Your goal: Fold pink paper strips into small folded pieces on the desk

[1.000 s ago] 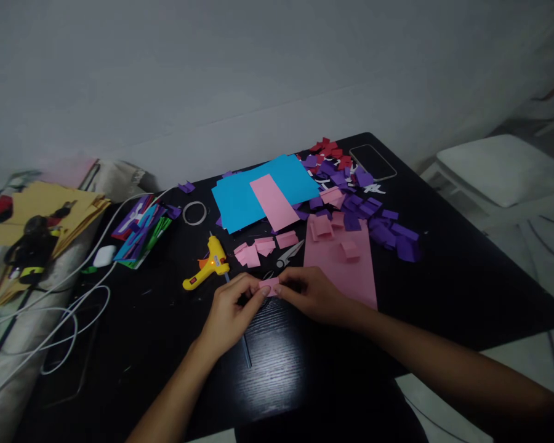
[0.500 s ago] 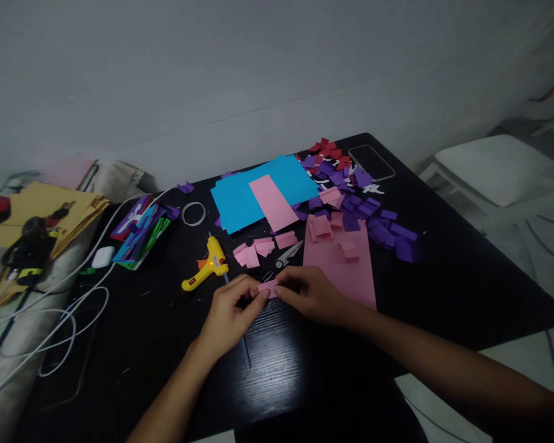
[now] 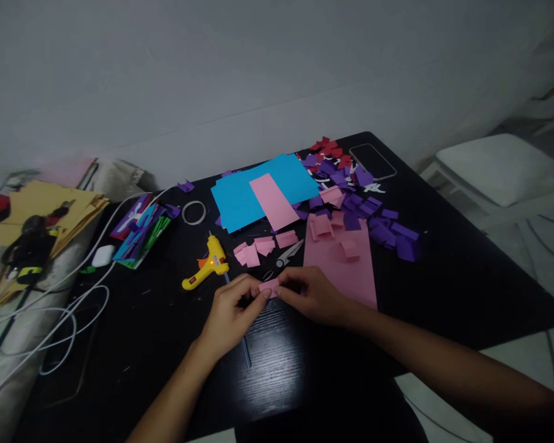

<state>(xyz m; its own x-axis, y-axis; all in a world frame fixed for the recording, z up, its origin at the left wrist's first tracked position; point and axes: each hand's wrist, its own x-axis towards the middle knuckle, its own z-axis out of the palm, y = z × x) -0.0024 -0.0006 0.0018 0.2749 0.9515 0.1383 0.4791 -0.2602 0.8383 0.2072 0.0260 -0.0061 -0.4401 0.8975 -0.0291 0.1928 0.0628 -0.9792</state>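
Between my two hands, low over the black table, is a small pink paper piece [image 3: 269, 287]. My left hand [image 3: 233, 311] pinches its left end with thumb and fingers. The right end is pinched by my right hand [image 3: 311, 295]. Just beyond the fingers lie scissors [image 3: 289, 253], partly open. Several folded pink paper pieces [image 3: 253, 249] rest behind the scissors. A yellow glue gun [image 3: 208, 264] lies on its side left of my hands, a glue stick [image 3: 245, 352] protruding from it and running under my left hand. Right of the scissors is a pink sheet [image 3: 339, 264] with folded pieces on it.
Blue sheets [image 3: 240, 203] with a pink strip [image 3: 274, 202] lie at the back. Purple scraps [image 3: 388, 231], red scraps [image 3: 325, 146] and a phone [image 3: 373, 161] are at the back right. White cables [image 3: 71, 314] loop along the left, near a tape ring [image 3: 194, 213].
Almost nothing differs. Both hands keep their pinch on the pink paper piece, and the whole view has shifted very slightly.
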